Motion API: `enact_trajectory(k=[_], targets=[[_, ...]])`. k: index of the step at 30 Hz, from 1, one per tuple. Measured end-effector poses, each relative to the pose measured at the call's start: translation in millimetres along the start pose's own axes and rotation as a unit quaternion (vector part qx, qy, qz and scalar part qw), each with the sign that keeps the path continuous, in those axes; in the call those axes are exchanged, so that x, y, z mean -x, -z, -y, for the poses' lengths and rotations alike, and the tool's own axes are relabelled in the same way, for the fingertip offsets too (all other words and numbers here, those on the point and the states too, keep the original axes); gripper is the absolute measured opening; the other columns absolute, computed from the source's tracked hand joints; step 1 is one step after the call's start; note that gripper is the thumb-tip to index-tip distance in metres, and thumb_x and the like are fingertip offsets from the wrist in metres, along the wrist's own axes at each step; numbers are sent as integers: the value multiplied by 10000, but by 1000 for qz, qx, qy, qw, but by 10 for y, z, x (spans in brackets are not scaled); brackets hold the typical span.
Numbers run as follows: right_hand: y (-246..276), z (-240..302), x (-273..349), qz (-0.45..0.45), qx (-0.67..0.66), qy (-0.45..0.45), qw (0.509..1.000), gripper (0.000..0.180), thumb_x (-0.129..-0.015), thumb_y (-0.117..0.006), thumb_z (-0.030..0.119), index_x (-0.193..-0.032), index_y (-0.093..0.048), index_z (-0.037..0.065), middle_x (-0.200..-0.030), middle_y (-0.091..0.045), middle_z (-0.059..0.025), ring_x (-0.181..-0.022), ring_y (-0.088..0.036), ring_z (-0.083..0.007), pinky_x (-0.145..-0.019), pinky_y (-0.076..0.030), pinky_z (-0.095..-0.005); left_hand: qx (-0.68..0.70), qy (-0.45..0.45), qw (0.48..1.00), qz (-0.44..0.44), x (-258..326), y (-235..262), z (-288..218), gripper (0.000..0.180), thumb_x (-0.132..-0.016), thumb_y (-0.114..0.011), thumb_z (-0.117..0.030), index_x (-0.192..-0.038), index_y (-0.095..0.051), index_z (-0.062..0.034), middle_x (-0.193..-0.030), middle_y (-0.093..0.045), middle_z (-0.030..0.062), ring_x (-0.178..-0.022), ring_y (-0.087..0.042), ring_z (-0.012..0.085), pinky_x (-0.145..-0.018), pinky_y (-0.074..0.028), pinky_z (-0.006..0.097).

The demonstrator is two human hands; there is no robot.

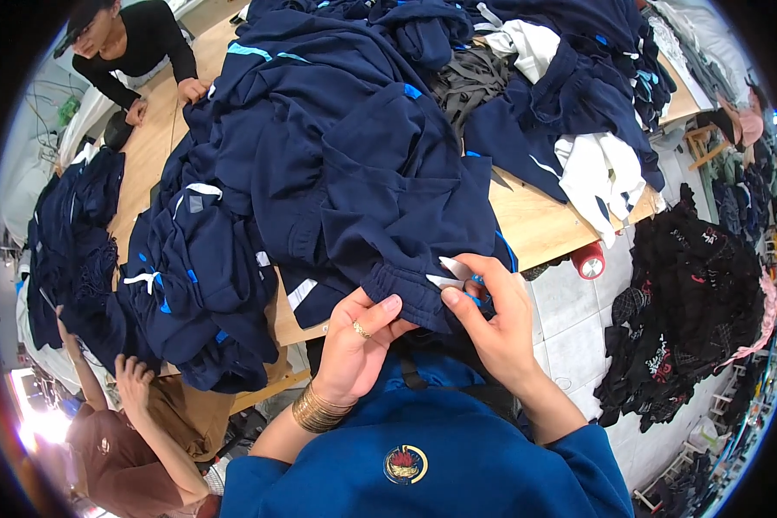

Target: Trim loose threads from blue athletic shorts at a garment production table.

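Observation:
My left hand point(354, 341), with a ring and several bracelets, pinches the gathered elastic edge point(406, 292) of a navy garment point(388, 194) between thumb and fingers. My right hand point(501, 319) is closed round small thread snips point(447, 281) with pale pointed blades and a blue part showing between the fingers. The blades point left, parted, at the right end of the elastic edge. Whether they touch the cloth I cannot tell. Most of the garment spreads away from me over the wooden table.
Navy garments point(194, 259) heap up on the wooden table point(535, 229), with white pieces point(600, 177) at right. A red cylinder point(588, 261) stands beyond the table edge, near a black cloth pile point(686, 315). One person point(138, 52) leans in at far left, another point(121, 445) works at near left.

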State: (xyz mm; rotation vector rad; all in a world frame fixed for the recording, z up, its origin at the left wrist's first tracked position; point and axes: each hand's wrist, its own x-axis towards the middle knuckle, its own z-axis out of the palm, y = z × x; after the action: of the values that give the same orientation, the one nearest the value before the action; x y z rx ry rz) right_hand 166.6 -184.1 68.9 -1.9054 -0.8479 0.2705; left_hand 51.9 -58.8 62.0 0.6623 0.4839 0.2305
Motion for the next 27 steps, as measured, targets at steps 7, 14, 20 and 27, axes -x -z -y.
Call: enact_trajectory(k=[7,14,20,27], targets=[[6,47,-33,-39,-116,-7,992,307,-725,-712,100,-1005,-593,63,-795,-561,-33,-664,-493,-123,-599,-387,-237,0,-2,1000,-9,-9,-1,7,268,-879,-504,-94,-1118,-520,25,-1090,-586,113,-1019,-558,183,-925,-424,341],[-27,-2,-67,48,-196,-52,978,154,-738,-700,67,-848,-615,0,-719,-520,-14,-644,-464,-82,-572,-356,-211,45,12,999,-28,-12,-131,-3,252,-861,-538,-81,-1096,-524,6,-1095,-576,94,-1015,-545,162,-914,-420,321],[30,97,-132,77,-241,-104,962,59,-769,-654,34,-768,-601,7,-714,-497,19,-644,-428,-49,-580,-324,-200,-12,6,1000,-24,-44,-56,31,217,-849,-588,-70,-1055,-558,-5,-1015,-613,66,-942,-573,132,-873,-435,281],[-16,32,-135,67,-271,-108,954,67,-800,-625,47,-787,-571,10,-722,-491,37,-667,-428,-30,-610,-334,-172,-16,-4,1000,-24,-23,-78,53,192,-855,-581,-62,-1036,-574,-1,-1011,-619,54,-918,-576,117,-853,-438,265]])
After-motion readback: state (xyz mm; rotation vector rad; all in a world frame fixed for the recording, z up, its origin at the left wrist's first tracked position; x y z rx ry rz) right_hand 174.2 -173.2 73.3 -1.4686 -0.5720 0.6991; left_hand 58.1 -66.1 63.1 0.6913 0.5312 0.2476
